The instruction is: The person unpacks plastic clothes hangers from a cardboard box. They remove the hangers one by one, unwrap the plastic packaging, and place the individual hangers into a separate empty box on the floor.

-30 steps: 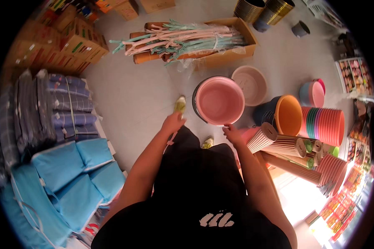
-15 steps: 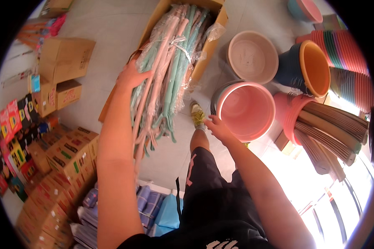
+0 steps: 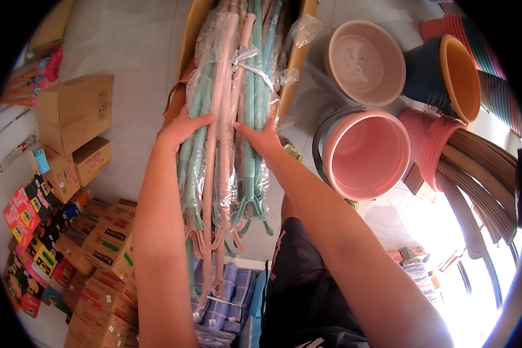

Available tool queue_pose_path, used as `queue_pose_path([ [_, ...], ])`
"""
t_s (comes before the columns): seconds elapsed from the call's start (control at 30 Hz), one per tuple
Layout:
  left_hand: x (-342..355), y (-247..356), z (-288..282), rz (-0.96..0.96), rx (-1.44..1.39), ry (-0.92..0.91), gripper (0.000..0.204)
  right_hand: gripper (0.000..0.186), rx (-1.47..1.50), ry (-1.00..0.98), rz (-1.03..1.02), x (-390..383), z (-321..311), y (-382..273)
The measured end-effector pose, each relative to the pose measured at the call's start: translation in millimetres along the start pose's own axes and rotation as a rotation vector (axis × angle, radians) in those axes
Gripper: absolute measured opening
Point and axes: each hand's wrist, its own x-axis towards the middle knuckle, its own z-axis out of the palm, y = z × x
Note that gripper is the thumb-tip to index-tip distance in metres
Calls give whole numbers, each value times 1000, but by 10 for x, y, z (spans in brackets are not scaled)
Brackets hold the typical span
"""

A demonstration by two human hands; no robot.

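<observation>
A bundle of pink and green clothes poles (image 3: 225, 165) with forked ends, wrapped in clear plastic and tied with a white strip, lies partly in a long open cardboard box (image 3: 300, 69). Its forked ends stick out toward me. My left hand (image 3: 181, 132) is closed around the bundle's left side, its thumb lying on top. From the right, my right hand (image 3: 263, 138) grips the same bundle, thumb over the poles. The other fingers of both hands are mostly hidden beside or under the poles.
Stacked pink buckets (image 3: 368, 153), a beige tub (image 3: 366, 64) and blue-and-orange buckets (image 3: 446, 81) stand at the right. Cardboard boxes (image 3: 78, 113) and colourful packages (image 3: 35, 214) line the left. Purple plaid packs (image 3: 223, 293) lie below the forked ends.
My right hand has moved from beside the pink bucket up and left onto the bundle. My left hand stays on it. The view has shifted, and the forked ends now appear lower.
</observation>
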Motion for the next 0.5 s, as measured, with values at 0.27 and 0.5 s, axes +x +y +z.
queue_pose_path([
  [0.27, 218, -122, -244, -99, -31, 11, 98, 124, -51, 15, 182, 161, -51, -7],
  [0.5, 231, -86, -375, -138, -72, -105, 91, 112, 177, -50, 100, 364, -69, 231],
])
